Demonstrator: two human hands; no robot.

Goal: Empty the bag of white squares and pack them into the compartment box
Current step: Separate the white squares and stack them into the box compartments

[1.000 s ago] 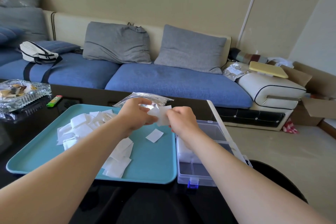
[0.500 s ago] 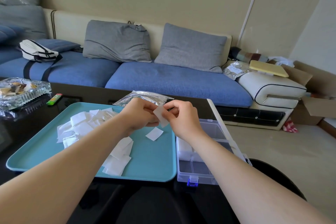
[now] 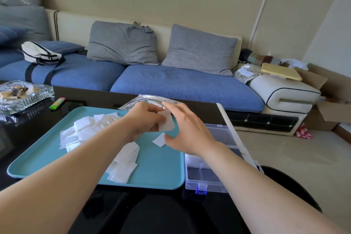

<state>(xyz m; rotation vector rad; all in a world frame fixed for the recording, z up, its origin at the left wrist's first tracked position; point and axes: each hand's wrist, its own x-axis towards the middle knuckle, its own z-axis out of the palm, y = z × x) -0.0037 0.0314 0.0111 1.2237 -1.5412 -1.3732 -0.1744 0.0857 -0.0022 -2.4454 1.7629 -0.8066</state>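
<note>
At the centre of the frame the left hand pinches one white square between curled fingers and thumb, held above the teal tray. Just right of it, the right hand is spread, fingers straight and apart; whether its fingertips touch the square cannot be told. A silver foil bag lies flat at the tray's far edge, just above the hands. A loose pile of white squares covers the tray's left half, more lie overlapped near its front under the left forearm, and a single square rests below the hands. The clear compartment box sits touching the tray's right edge, lid open, with a white stack in a middle compartment. On the black table, at the left of the frame, stand a glass ashtray and a green lighter.
</note>
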